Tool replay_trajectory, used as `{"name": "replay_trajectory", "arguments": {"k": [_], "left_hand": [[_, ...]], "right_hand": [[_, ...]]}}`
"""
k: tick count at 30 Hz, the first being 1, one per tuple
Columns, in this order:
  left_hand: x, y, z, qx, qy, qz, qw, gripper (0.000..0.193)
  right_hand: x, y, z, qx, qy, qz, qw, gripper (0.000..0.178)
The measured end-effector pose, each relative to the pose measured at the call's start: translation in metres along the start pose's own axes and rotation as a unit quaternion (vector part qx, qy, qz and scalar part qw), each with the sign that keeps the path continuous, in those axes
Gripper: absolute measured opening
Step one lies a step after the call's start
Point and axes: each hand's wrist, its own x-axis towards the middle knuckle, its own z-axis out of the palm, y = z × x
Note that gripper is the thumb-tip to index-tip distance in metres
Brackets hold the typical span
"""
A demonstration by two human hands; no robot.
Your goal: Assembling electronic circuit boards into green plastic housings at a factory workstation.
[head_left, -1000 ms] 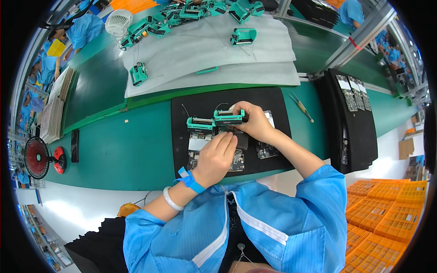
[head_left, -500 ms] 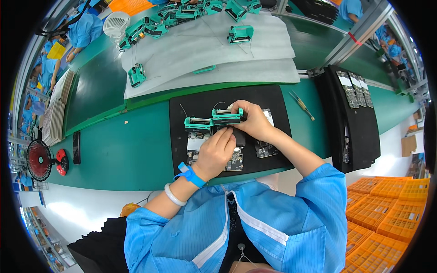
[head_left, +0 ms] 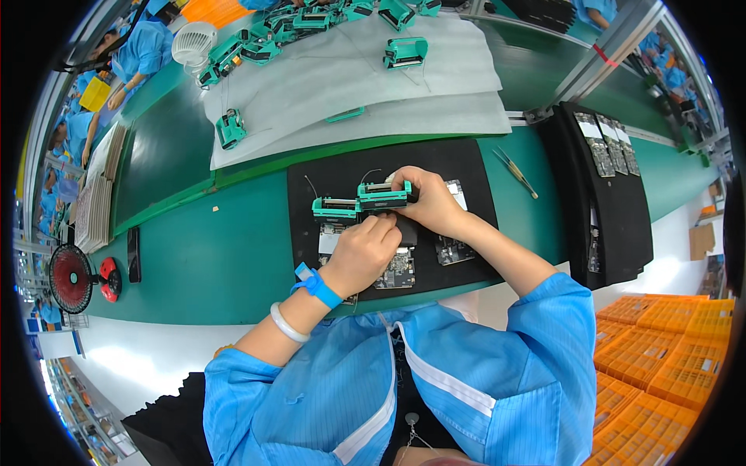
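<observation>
Over a black mat (head_left: 443, 155), my right hand (head_left: 435, 203) grips the right end of a green plastic housing (head_left: 378, 197) with a roller-like bar and a thin wire. My left hand (head_left: 361, 252) has its fingertips pinched together just below that housing's front edge; whatever is between them is hidden. A second green housing (head_left: 334, 209) stands immediately to the left of the first. Beneath my hands, a circuit board (head_left: 400, 270) shows in part, and another circuit board (head_left: 452, 250) lies to the right.
Tweezers (head_left: 517, 172) lie right of the mat. Black foam sheets (head_left: 614, 225) carry several circuit boards (head_left: 597, 147). Behind, a white foam sheet (head_left: 311, 101) bears several green housings (head_left: 406, 52). A red fan (head_left: 70, 278) and a dark phone-like slab (head_left: 134, 255) are at left; orange crates (head_left: 653, 334) at right.
Both hands keep their places at the green housing, with the left fingers shifting slightly. The whole view has moved a little.
</observation>
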Motion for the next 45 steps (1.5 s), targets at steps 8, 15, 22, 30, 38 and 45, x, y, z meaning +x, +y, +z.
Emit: {"name": "replay_trajectory", "arguments": {"k": [8,15,22,30,38,45], "left_hand": [[-0.001,0.005,-0.011,-0.013,0.001,-0.009,1.0,0.021],[0.003,0.019,-0.036,-0.077,-0.007,-0.074,0.994,0.021],[0.043,0.032,-0.052,-0.128,0.086,-0.104,0.983,0.013],[0.044,0.006,-0.072,-0.598,0.187,-0.305,0.717,0.032],[0.08,0.01,-0.048,-0.924,0.117,-0.22,0.291,0.035],[0.086,0.032,-0.011,-0.881,0.097,-0.256,0.385,0.03]], "right_hand": [[-0.004,-0.014,-0.001,-0.04,-0.004,0.012,0.999,0.026],[0.067,-0.042,-0.054,0.019,0.059,-0.071,0.996,0.05],[0.165,-0.013,-0.057,-0.291,0.37,-0.036,0.881,0.028],[0.126,-0.02,-0.108,0.079,0.364,-0.132,0.919,0.019],[-0.023,-0.06,-0.1,0.539,-0.059,0.019,0.84,0.031],[-0.074,-0.057,-0.095,0.555,-0.032,0.113,0.824,0.048]]}}
